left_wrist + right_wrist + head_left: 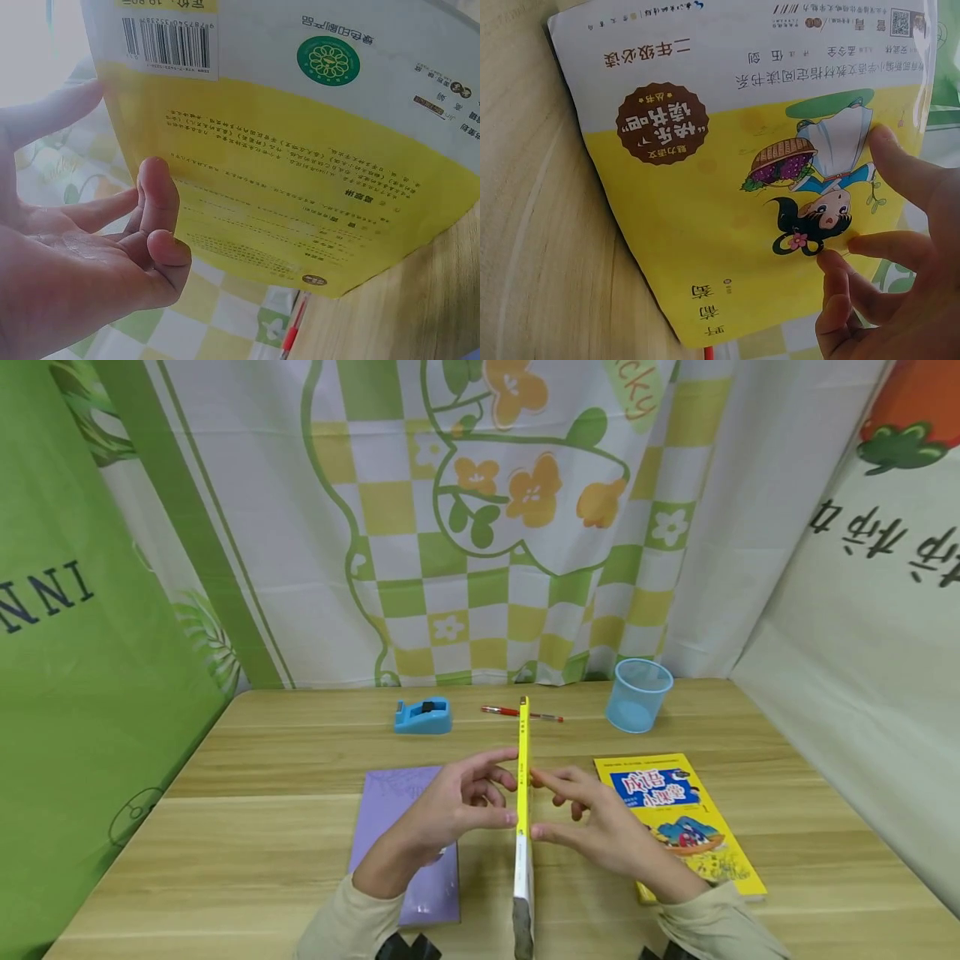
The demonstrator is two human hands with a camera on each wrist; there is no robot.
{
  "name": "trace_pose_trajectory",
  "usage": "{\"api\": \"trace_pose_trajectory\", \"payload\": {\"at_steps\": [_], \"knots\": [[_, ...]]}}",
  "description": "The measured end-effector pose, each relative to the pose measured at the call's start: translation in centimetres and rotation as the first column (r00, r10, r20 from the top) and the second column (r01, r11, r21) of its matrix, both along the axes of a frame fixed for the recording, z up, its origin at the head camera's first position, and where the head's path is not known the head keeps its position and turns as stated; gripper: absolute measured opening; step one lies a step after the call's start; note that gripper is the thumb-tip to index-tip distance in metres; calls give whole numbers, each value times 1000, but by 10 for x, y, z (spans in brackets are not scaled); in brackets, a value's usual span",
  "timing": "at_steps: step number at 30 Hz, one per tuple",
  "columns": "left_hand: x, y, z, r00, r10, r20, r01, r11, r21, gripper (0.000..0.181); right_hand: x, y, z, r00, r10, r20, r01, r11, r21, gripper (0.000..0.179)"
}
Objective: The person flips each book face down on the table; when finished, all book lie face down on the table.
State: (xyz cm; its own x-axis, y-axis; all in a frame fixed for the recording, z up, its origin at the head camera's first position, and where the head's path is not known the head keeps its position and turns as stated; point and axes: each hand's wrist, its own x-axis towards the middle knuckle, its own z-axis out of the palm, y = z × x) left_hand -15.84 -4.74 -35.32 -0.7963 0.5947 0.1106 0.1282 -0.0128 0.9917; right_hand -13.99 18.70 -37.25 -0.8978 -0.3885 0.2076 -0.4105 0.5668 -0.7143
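Note:
A thin yellow and white book (pixel 523 793) is upright between my two hands, its spine facing up. My left hand (pixel 468 795) touches the back cover (pixel 300 180) near the spine with thumb and fingertips; its other fingers are loosely bent. Opposite it, the right hand (pixel 592 818) presses thumb and fingertips against the front cover (pixel 735 202), which has a drawn girl and a grape basket. Whether the book's lower edge touches the table cannot be seen. A purple book (pixel 397 785) lies partly under the left forearm. Another yellow book (pixel 701 827) lies flat beside the right hand.
On the wooden table (pixel 247 827), a blue tape dispenser (pixel 423 717) and a red pen (pixel 498 711) lie toward the back. A blue mesh pen holder (pixel 637 697) stands at the back right. Printed curtains (pixel 480 610) hang around the table.

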Motion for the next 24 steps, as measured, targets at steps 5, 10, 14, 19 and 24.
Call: {"api": "trace_pose_trajectory", "payload": {"at_steps": [5, 10, 14, 19, 24], "knots": [[0, 0, 1, 1000, -18, -3, 18, 1000, -13, 73, 1, 1, 1, 999, 12, -40, -12, 1000, 9, 66], [0, 0, 0, 999, -33, -8, 33, 999, -18, 72, 1, 1, 2, 998, 24, -54, -23, 1000, 18, 67], [0, -1, 1, 999, -39, -9, 39, 999, -19, 71, 1, 1, 3, 998, 24, -52, -23, 1000, 21, 66], [0, -1, 1, 999, -39, -4, 39, 999, -22, 71, 1, 2, 3, 998, 25, -62, -23, 999, 26, 66], [-1, -1, 0, 999, -38, -8, 37, 999, -26, 71, 0, 3, 3, 998, 21, -61, -20, 999, 28, 66]]}}
